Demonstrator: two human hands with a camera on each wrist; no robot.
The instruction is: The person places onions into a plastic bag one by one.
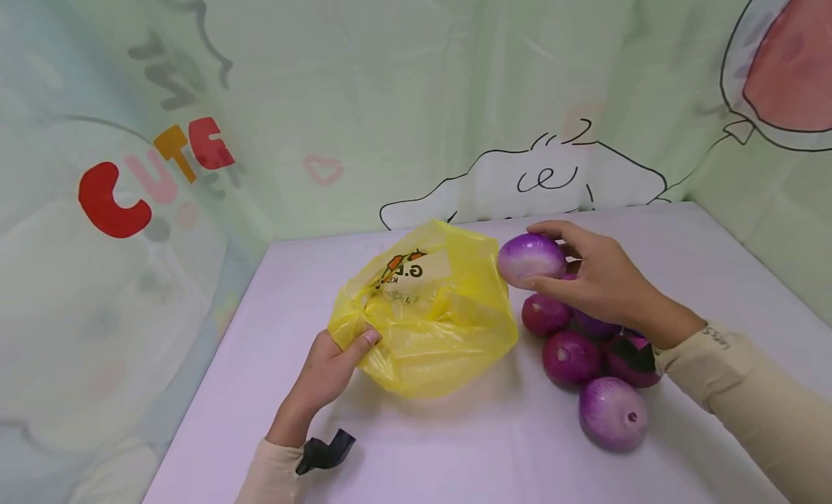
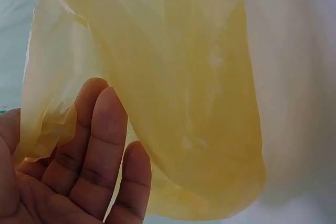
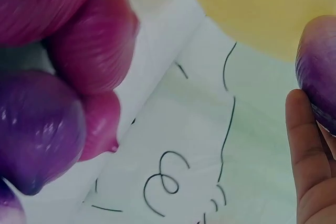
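Observation:
My left hand (image 1: 334,363) pinches the near left rim of a thin yellow plastic bag (image 1: 448,345), thumb on the outside. In the left wrist view the bag (image 2: 184,103) hangs beside the fingers (image 2: 107,140). The bag's mouth faces up toward the head camera, with printing on its far inner wall. My right hand (image 1: 601,276) grips a purple and white onion (image 1: 531,261) between thumb and fingers, at the bag's right rim. The right wrist view shows part of this onion (image 3: 320,72) at its right edge. Whether anything lies inside the bag I cannot tell.
Several purple onions (image 1: 572,358) lie in a cluster under and in front of my right forearm. A paler onion (image 1: 613,414) sits nearest the front. The table (image 1: 442,453) has a pale lilac cover, and printed curtains (image 1: 390,107) stand behind it and at both sides.

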